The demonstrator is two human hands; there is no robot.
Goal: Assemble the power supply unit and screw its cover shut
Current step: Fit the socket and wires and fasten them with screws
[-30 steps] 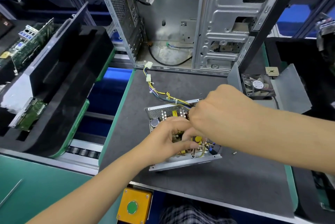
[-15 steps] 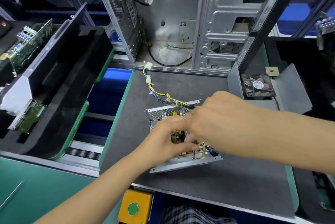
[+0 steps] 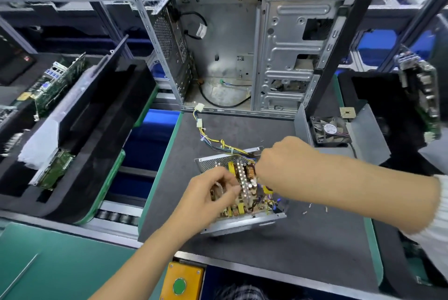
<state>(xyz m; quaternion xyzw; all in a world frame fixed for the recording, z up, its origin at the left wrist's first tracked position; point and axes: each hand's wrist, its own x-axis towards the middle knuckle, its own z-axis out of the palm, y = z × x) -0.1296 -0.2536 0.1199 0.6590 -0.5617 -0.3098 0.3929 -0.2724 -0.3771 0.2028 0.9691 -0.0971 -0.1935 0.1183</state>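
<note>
The open supply unit (image 3: 242, 193) lies mid-worktop (image 3: 303, 239), left hand (image 3: 208, 200) curled inside pinching something unclear, right hand (image 3: 281, 164) gripping its far corner; risk: snagged wires (image 3: 218, 140), or loose screws (image 3: 315, 210) at right knocked away.

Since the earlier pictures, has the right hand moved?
Yes. The right hand has drawn back from the left hand, uncovering the middle of the circuit board in the power supply case.
</note>
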